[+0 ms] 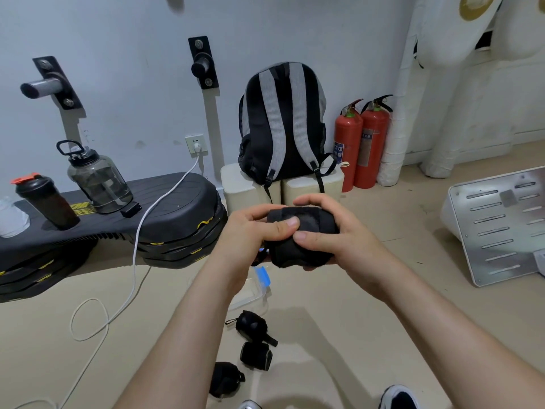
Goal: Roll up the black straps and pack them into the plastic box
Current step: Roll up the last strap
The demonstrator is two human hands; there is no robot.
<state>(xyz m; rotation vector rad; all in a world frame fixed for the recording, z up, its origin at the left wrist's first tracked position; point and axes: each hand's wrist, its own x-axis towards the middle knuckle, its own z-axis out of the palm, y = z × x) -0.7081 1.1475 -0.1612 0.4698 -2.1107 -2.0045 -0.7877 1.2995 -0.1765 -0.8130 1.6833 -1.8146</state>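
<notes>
My left hand (pixel 250 233) and right hand (pixel 342 240) both grip the rolled black strap (pixel 306 231), lying crosswise between them, with the plastic box (pixel 253 292) on the floor below, nearer my left hand.

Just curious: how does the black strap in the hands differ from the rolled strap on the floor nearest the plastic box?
The held strap is up in the air, gripped by the left hand and right hand; the floor strap lies untouched. The floor strap has a loop and a tail sticking out; the held strap is partly covered by fingers. Both are black and rolled up.
</notes>
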